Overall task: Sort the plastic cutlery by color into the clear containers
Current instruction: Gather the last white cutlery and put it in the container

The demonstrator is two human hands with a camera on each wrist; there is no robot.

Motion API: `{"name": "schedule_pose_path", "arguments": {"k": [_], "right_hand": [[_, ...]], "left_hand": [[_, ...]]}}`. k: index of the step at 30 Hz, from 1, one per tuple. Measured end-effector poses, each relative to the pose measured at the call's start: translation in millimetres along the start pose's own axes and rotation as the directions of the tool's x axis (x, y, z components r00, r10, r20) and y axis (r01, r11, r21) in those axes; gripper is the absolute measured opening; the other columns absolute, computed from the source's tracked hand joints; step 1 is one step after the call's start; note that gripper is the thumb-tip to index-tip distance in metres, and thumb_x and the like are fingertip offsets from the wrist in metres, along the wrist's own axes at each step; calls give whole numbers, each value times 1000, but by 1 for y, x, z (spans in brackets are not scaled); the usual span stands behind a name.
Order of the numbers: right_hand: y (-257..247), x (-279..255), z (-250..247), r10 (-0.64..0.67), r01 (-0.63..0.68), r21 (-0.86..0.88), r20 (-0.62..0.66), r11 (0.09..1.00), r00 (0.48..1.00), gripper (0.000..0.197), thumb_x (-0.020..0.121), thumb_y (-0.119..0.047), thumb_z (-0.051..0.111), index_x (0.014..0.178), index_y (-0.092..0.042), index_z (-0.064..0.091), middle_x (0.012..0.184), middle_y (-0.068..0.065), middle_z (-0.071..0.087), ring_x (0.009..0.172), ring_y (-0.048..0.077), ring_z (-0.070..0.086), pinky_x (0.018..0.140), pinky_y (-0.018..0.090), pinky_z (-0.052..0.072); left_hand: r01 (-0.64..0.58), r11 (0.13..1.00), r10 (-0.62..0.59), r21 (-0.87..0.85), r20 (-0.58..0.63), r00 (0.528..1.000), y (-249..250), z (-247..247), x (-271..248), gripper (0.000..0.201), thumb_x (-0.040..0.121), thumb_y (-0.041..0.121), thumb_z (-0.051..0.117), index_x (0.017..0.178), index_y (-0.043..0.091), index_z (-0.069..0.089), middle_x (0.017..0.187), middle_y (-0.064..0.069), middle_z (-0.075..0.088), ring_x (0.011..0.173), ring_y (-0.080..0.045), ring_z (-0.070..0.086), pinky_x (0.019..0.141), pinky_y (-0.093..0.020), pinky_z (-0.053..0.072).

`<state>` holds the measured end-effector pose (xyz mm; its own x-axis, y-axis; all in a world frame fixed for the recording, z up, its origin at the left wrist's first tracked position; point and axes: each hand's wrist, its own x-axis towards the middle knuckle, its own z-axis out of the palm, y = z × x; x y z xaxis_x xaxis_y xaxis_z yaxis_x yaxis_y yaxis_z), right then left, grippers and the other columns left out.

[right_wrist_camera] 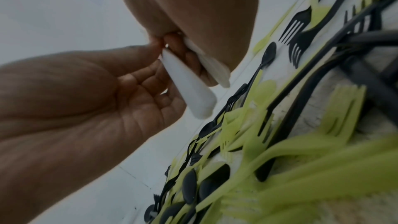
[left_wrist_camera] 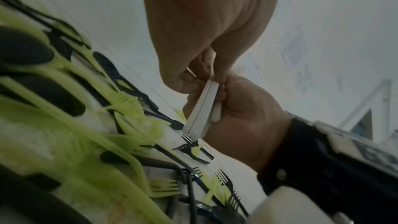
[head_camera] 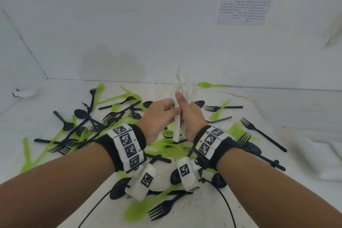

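A bundle of white plastic cutlery point(head_camera: 177, 126) stands upright above the table, fork tines point(head_camera: 190, 85) pointing up. My left hand point(head_camera: 173, 110) pinches its handles from the left. My right hand point(head_camera: 180, 101) grips it from the right, thumb on top. In the left wrist view the stacked white handles point(left_wrist_camera: 200, 108) sit between the left hand point(left_wrist_camera: 189, 83) and the right hand point(left_wrist_camera: 224, 89). The right wrist view shows one wide white handle point(right_wrist_camera: 189, 89) pinched by the left hand point(right_wrist_camera: 159, 60), and more white pieces point(right_wrist_camera: 215, 69) in the right hand point(right_wrist_camera: 189, 52). Black forks and spoons point(head_camera: 87, 116) and green pieces point(head_camera: 162, 146) lie mixed below.
The pile covers a white table point(head_camera: 277, 109) walled by white panels. A printed sheet point(head_camera: 246, 3) hangs on the back wall. Black cables point(head_camera: 229, 207) run from the wrist cameras toward me. Crumpled white cloth point(head_camera: 323, 152) lies at the right edge, and a small white object point(head_camera: 26, 92) at the far left.
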<state>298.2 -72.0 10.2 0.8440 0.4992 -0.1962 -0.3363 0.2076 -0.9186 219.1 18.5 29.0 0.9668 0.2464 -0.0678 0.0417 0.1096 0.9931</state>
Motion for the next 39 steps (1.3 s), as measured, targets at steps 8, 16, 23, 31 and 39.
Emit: {"name": "schedule_pose_path", "arguments": {"k": [8, 16, 23, 31, 39], "right_hand": [[-4, -2, -17, -166, 104, -301, -191, 948, 967, 15, 101, -21, 51, 87, -19, 57, 65, -8, 49, 53, 8, 41, 54, 24, 33], [8, -15, -4, -197, 313, -658, 246, 685, 949, 32, 108, -32, 41, 135, -35, 57, 112, -12, 65, 102, 11, 60, 91, 31, 47], [1, -19, -11, -108, 321, -720, 327, 615, 939, 20, 109, -39, 40, 121, -36, 55, 92, -16, 61, 74, 5, 55, 69, 19, 45], [-4, -17, -11, -101, 249, -588, 274, 770, 956, 22, 107, -35, 47, 102, -33, 68, 100, 10, 68, 85, 18, 63, 79, 39, 56], [-8, -10, -19, -36, 24, -306, -35, 952, 999, 33, 101, -46, 51, 119, -29, 29, 88, 4, 42, 56, 12, 36, 48, 25, 40]], "left_hand": [[48, 991, -78, -125, -250, 965, 7, -15, 13, 8, 99, 1, 62, 107, 2, 64, 100, -18, 67, 90, -27, 73, 85, -33, 62], [16, 984, -64, -176, -272, 960, 7, -19, 20, 22, 99, 5, 63, 113, -12, 66, 107, -26, 74, 90, -31, 74, 80, -35, 63], [30, 979, -91, -204, -296, 951, 4, -26, 15, 22, 98, 8, 65, 107, -11, 67, 102, -24, 74, 85, -28, 74, 76, -32, 63], [53, 962, -140, -269, -314, 939, -1, -33, 15, 22, 102, 2, 57, 116, -14, 62, 108, -25, 72, 92, -28, 75, 91, -37, 60], [53, 991, -87, -123, -292, 952, 1, -30, 5, 23, 102, 3, 57, 120, -9, 62, 108, -22, 71, 107, -34, 71, 83, -28, 62]]}}
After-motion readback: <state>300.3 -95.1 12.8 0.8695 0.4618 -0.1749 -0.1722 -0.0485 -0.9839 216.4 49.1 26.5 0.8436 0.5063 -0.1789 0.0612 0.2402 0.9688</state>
